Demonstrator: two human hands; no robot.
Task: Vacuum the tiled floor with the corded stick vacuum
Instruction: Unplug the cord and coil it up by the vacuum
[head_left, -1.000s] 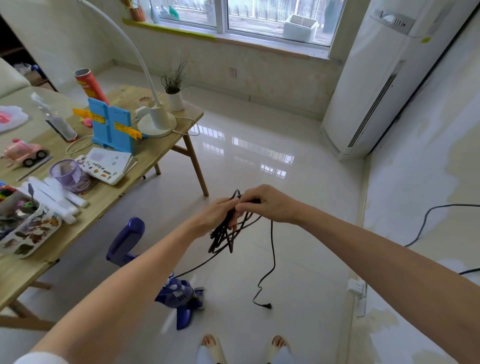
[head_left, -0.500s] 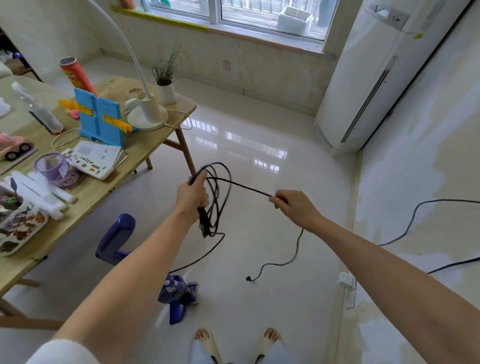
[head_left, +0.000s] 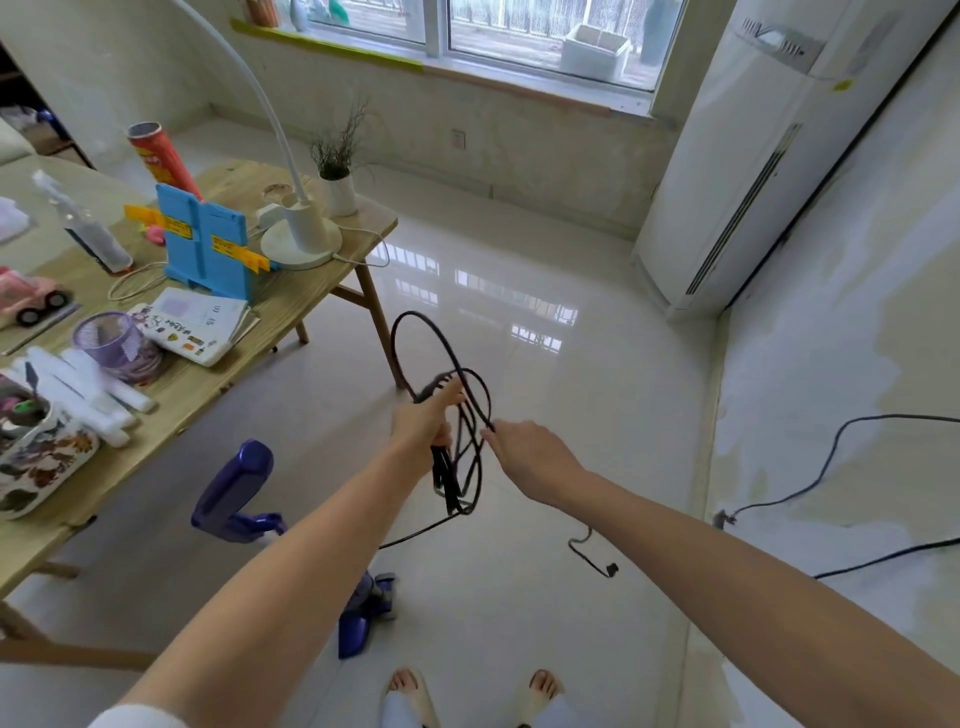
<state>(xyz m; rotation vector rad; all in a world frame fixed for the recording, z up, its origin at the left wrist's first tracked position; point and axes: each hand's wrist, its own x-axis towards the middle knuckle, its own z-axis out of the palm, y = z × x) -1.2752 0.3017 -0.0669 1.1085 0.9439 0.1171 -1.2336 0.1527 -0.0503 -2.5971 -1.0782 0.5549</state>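
Observation:
The purple stick vacuum (head_left: 236, 491) stands on the glossy tiled floor (head_left: 545, 364) below my left arm, its handle up and its body (head_left: 366, 608) near my feet. My left hand (head_left: 423, 418) grips a bundle of loops of the vacuum's black cord (head_left: 460, 457). Just to the right, my right hand (head_left: 530, 452) pinches one strand of that cord. The free end hangs down to the floor, where the plug (head_left: 610, 569) lies.
A cluttered wooden table (head_left: 208, 379) with a lamp (head_left: 301, 234), plant pot and blue stand fills the left. A white standing air conditioner (head_left: 753, 171) occupies the far right corner. Another black cable (head_left: 831, 467) runs along the right wall. My sandalled feet (head_left: 472, 691) are at the bottom.
My right hand has come back in to the coil held by my left hand after pulling a strand out sideways. The plug has shifted right across the floor.

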